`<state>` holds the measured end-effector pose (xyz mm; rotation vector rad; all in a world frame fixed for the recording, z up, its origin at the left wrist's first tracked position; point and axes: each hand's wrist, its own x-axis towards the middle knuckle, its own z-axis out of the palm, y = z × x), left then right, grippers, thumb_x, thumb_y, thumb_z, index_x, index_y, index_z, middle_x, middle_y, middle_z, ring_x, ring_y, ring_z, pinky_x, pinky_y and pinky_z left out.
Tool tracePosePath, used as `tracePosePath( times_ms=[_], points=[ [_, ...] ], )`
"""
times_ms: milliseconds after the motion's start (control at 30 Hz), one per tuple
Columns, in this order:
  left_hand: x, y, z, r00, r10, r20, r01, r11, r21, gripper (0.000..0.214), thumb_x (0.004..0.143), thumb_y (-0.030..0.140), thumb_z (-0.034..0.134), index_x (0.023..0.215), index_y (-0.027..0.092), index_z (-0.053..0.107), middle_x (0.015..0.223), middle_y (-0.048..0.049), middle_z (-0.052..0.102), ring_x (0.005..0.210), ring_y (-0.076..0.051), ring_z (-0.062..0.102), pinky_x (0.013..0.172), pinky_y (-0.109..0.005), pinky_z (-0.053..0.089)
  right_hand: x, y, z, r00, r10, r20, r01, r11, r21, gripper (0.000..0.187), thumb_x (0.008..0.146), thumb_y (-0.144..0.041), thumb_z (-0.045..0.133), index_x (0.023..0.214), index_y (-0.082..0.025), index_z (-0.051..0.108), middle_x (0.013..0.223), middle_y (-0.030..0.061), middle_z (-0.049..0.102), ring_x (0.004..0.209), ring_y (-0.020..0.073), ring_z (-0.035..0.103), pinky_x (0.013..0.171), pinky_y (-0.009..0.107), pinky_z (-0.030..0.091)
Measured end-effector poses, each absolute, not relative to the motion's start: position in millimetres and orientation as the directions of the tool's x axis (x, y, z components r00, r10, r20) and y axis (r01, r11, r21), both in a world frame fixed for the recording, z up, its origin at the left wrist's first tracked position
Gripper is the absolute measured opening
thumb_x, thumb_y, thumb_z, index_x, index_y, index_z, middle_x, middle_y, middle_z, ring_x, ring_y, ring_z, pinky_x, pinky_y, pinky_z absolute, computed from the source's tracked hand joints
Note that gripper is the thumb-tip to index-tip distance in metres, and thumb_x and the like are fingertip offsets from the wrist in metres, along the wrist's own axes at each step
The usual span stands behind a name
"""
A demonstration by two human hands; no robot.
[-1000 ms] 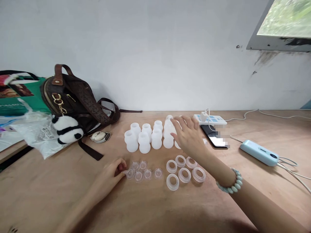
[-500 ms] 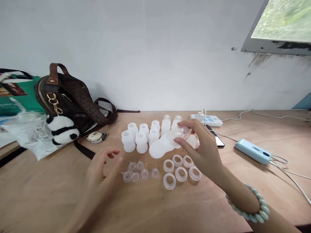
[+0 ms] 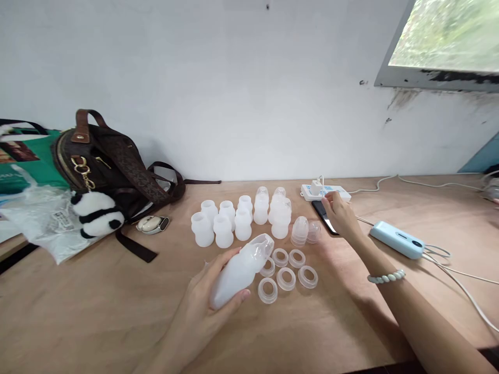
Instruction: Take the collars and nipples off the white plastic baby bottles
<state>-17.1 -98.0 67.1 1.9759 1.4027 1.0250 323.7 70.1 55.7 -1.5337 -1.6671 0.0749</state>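
Observation:
My left hand is wrapped round a frosted white baby bottle with a clear dome cap, tilted up to the right. My right hand is over a black phone, fingers bent together beside a thin white cable; whether they grip anything is hidden. Several open frosted bottles stand in rows at the middle. To their right stand a few capped bottles. Clear dome caps sit further right. Several clear collar rings lie in front. The clear nipples are covered by my left hand.
A white power strip with a plug stands against the wall. A light-blue power bank with cables lies right. Left are a brown backpack, a panda plush, a plastic bag and a watch.
The capped bottle passed from my right hand to my left and came nearer. My right hand moved right, to the phone and power strip. The view shifted slightly.

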Motion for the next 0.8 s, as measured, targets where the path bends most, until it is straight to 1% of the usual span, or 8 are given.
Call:
tracePosePath(
  times_ms=[133,267,367,467,567,633,700,800],
  points=[
    [-17.5,-97.7,67.1,0.177,0.931,0.318,0.564,-0.361,0.743,0.049,0.086,0.037,0.068,0.133,0.033,0.054,0.129,-0.0039,0.068,0.108,-0.031,0.066,0.092,-0.040,0.051,340.2,78.1,44.6,0.074,0.882,0.466,0.807,0.222,-0.547,0.025,0.088,-0.048,0.047,0.077,-0.026,0.043,0.067,0.0076,0.065,0.077,0.0317,0.064,0.083,0.050,0.045],
    [-14.5,-96.1,66.2,0.186,0.916,0.356,0.576,-0.395,0.715,0.051,0.085,0.037,0.070,0.134,0.033,0.055,0.132,-0.0051,0.067,0.112,-0.032,0.065,0.094,-0.042,0.051,320.7,58.6,62.9,0.048,0.851,0.522,0.784,0.292,-0.548,0.022,0.093,-0.045,0.040,0.087,-0.025,0.047,0.082,0.0094,0.070,0.084,0.0294,0.066,0.087,0.047,0.044],
    [-11.5,-96.2,64.3,0.208,0.872,0.443,0.624,-0.467,0.627,0.052,0.086,0.035,0.070,0.136,0.032,0.054,0.131,-0.0057,0.068,0.111,-0.032,0.066,0.091,-0.042,0.052,287.4,23.4,83.5,-0.003,0.833,0.553,0.737,0.376,-0.562,0.023,0.094,-0.044,0.042,0.094,-0.024,0.052,0.091,0.0084,0.070,0.084,0.0249,0.067,0.080,0.039,0.047],
    [-8.2,-98.1,60.4,0.245,0.780,0.577,0.713,-0.548,0.438,0.053,0.087,0.030,0.069,0.137,0.030,0.052,0.123,-0.0071,0.071,0.101,-0.030,0.069,0.086,-0.040,0.052,246.7,-22.2,95.7,-0.268,0.858,0.438,0.509,0.512,-0.692,0.028,0.098,-0.046,0.041,0.103,-0.023,0.057,0.077,0.0021,0.067,0.068,0.0195,0.062,0.065,0.032,0.046],
    [-4.3,-102.6,56.8,0.278,0.726,0.629,0.758,-0.568,0.321,0.043,0.089,0.025,0.065,0.131,0.026,0.058,0.118,-0.0093,0.073,0.099,-0.031,0.070,0.088,-0.042,0.050,214.6,-56.3,96.5,-0.424,0.863,0.276,0.346,0.436,-0.831,0.035,0.098,-0.054,0.040,0.103,-0.025,0.058,0.072,-0.0008,0.063,0.062,0.0184,0.058,0.055,0.030,0.042],
    [-1.7,-107.3,57.1,0.268,0.749,0.605,0.735,-0.565,0.374,0.038,0.089,0.025,0.064,0.127,0.025,0.062,0.117,-0.0103,0.073,0.101,-0.032,0.069,0.091,-0.044,0.049,203.5,-66.2,94.1,-0.362,0.902,0.235,0.334,0.361,-0.871,0.036,0.096,-0.056,0.045,0.081,-0.025,0.054,0.061,-0.0033,0.054,0.054,0.0165,0.049,0.048,0.029,0.036],
    [-0.4,-112.4,61.1,0.226,0.812,0.538,0.658,-0.534,0.530,0.040,0.086,0.030,0.068,0.126,0.026,0.062,0.117,-0.0105,0.073,0.102,-0.033,0.068,0.090,-0.044,0.050,200.9,-68.8,92.8,-0.288,0.921,0.261,0.324,0.351,-0.879,0.042,0.095,-0.053,0.049,0.065,-0.024,0.042,0.054,-0.0041,0.045,0.050,0.0155,0.042,0.045,0.028,0.031],
    [-2.7,-116.9,74.5,0.241,0.932,0.269,0.400,-0.349,0.848,0.039,0.081,0.040,0.075,0.116,0.028,0.063,0.107,-0.0076,0.073,0.094,-0.029,0.067,0.080,-0.037,0.052,207.6,-69.6,96.3,-0.345,0.872,0.346,0.259,0.443,-0.858,0.037,0.095,-0.048,0.050,0.067,-0.025,0.046,0.056,-0.0027,0.050,0.050,0.0174,0.047,0.044,0.030,0.034]
  ],
)
